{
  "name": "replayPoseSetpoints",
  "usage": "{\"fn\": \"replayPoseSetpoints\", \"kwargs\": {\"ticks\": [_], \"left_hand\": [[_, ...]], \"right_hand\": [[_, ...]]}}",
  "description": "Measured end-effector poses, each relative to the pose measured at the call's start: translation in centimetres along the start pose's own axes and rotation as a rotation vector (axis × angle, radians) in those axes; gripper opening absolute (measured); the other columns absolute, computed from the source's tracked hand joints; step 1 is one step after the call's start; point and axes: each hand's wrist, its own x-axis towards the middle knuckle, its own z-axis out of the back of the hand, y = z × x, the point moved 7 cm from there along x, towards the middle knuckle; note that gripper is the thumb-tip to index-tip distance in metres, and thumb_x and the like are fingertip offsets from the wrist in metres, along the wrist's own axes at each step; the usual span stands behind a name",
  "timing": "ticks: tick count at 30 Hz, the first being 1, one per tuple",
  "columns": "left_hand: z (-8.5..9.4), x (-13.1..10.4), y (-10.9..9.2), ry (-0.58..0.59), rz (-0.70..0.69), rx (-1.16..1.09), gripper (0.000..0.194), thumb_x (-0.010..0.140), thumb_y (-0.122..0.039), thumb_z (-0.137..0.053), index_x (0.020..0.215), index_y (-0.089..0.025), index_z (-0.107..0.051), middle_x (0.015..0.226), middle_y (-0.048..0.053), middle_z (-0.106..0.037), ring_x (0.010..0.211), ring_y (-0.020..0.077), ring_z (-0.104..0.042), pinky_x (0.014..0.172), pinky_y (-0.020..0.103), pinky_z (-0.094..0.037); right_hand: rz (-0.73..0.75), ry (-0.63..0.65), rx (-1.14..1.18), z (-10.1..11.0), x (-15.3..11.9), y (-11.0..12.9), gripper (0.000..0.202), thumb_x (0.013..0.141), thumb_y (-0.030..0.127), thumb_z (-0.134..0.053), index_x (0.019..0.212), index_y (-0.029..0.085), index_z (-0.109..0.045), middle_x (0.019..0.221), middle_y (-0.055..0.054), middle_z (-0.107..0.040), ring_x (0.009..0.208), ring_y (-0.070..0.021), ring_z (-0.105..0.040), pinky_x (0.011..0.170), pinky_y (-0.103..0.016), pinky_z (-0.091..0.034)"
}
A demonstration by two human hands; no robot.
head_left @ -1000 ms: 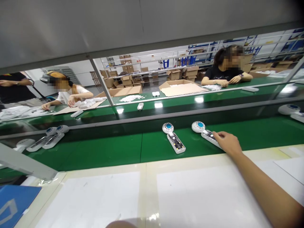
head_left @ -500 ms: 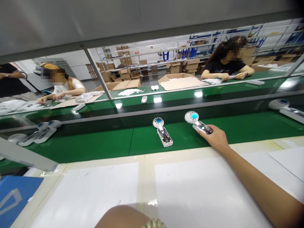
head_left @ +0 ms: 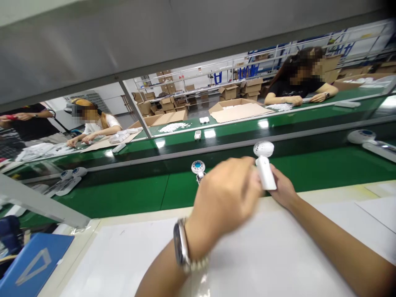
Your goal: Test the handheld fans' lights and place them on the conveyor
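Right now, the white fan (head_left: pixel 266 173) is up in the person's hands, over the near edge of the green belt (head_left: pixel 133 194). Its round head points up and away from the person, and its handle comes down toward the white paper (head_left: pixel 262 247). The long way of the fan runs nearly up and down, with the top leaning a little to the left. The smooth, plain back of the handle faces the person.

The right hand (head_left: pixel 283 187) pinches the handle from the right side, near the low end. The left hand (head_left: pixel 227 196) is bent over at the handle's left side. It is blurry, so I cannot tell if its fingers pinch the fan or only touch it. A watch (head_left: pixel 182 243) is on the left wrist.

Behind the left hand, another fan (head_left: pixel 198 166) lies on the belt. Its round blue middle faces up, and most of its handle is hidden. Far to the right lies one more fan (head_left: pixel 361 137), with its head to the left and its handle going right and toward the person.
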Motion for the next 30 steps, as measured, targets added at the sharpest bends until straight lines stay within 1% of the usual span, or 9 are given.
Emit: {"fn": "replayPoseSetpoints", "kwargs": {"ticks": [2,4,5,7,11,14,21,25,30], "left_hand": [[-1.7,1.1,4.5,0.068,0.221,0.127,0.024,0.087,-0.022,-0.037,0.099,-0.015,-0.057,0.099,0.011,-0.06,0.097,0.0233,-0.055,0.084,0.034,-0.041],[-3.1,0.5,11.0,0.097,0.622,0.285,0.026,0.08,-0.024,-0.05,0.102,-0.01,-0.055,0.109,0.018,-0.055,0.108,0.0318,-0.048,0.09,0.04,-0.035],[-3.6,-0.1,13.6,0.072,0.746,0.328,0.034,0.077,-0.022,-0.053,0.105,-0.003,-0.051,0.111,0.026,-0.051,0.111,0.0388,-0.044,0.089,0.046,-0.034],[-4.8,-1.4,17.8,0.051,0.878,0.347,0.045,0.074,-0.017,-0.054,0.112,0.006,-0.042,0.108,0.034,-0.049,0.109,0.0435,-0.044,0.085,0.049,-0.035],[-5.9,-4.1,23.1,0.096,1.025,0.347,0.05,0.081,-0.021,-0.051,0.122,0.001,-0.034,0.106,0.024,-0.054,0.103,0.0325,-0.053,0.085,0.045,-0.038],[-5.7,-5.1,25.5,0.192,1.075,0.364,0.039,0.083,-0.031,-0.053,0.116,-0.011,-0.045,0.111,0.012,-0.053,0.098,0.0232,-0.054,0.085,0.044,-0.042],[-4.7,-5.7,27.9,0.376,1.03,0.285,0.027,0.081,-0.036,-0.056,0.093,-0.012,-0.056,0.093,0.005,-0.058,0.085,0.0184,-0.057,0.077,0.037,-0.046],[-4.3,-6.0,27.2,0.363,0.96,0.146,0.029,0.074,-0.035,-0.065,0.089,-0.012,-0.055,0.087,0.003,-0.058,0.08,0.0171,-0.056,0.074,0.034,-0.045],[-4.0,-6.5,26.7,0.25,0.978,-0.047,0.019,0.082,-0.029,-0.055,0.093,-0.013,-0.055,0.092,0.004,-0.057,0.08,0.016,-0.056,0.072,0.034,-0.047]], "right_hand": [[-0.041,0.004,-0.009,-0.1,0.1,-0.4,0.015,0.084,0.027,-0.049,0.092,0.019,-0.058,0.07,-0.003,-0.065,0.055,-0.014,-0.06,0.046,-0.021,-0.051],[-0.086,0.019,-0.016,-0.4,0.1,-0.7,0.013,0.082,0.026,-0.053,0.089,0.017,-0.059,0.066,-0.004,-0.065,0.052,-0.0142,-0.06,0.045,-0.021,-0.051],[-0.099,0.023,-0.015,-0.5,0.1,-0.8,0.012,0.082,0.025,-0.055,0.088,0.016,-0.059,0.064,-0.004,-0.065,0.052,-0.0141,-0.06,0.045,-0.021,-0.052],[-0.107,0.022,-0.004,-0.7,0.0,-0.7,0.011,0.081,0.024,-0.056,0.086,0.015,-0.06,0.065,-0.004,-0.065,0.054,-0.0147,-0.062,0.047,-0.022,-0.053],[-0.118,0.012,0.02,-1.3,0.0,-0.7,0.01,0.076,0.019,-0.062,0.084,0.015,-0.06,0.078,-0.005,-0.068,0.065,-0.0175,-0.065,0.051,-0.025,-0.056],[-0.12,0.012,0.044,-1.6,0.2,-0.8,0.011,0.076,0.019,-0.061,0.087,0.016,-0.059,0.084,-0.005,-0.068,0.066,-0.0181,-0.066,0.05,-0.026,-0.056],[-0.12,-0.004,0.076,-1.4,1.0,-1.2,0.015,0.079,0.009,-0.043,0.085,0.015,-0.056,0.08,-0.005,-0.068,0.067,-0.0188,-0.067,0.052,-0.027,-0.056],[-0.09,0.029,0.035,-1.5,0.7,-1.3,0.013,0.08,0.009,-0.044,0.085,0.015,-0.054,0.078,-0.006,-0.068,0.069,-0.0203,-0.068,0.056,-0.029,-0.056],[-0.101,0.075,-0.047,-2.2,-0.2,-1.8,0.012,0.081,0.009,-0.046,0.089,0.017,-0.05,0.066,-0.005,-0.067,0.066,-0.0215,-0.068,0.058,-0.032,-0.056]]}}
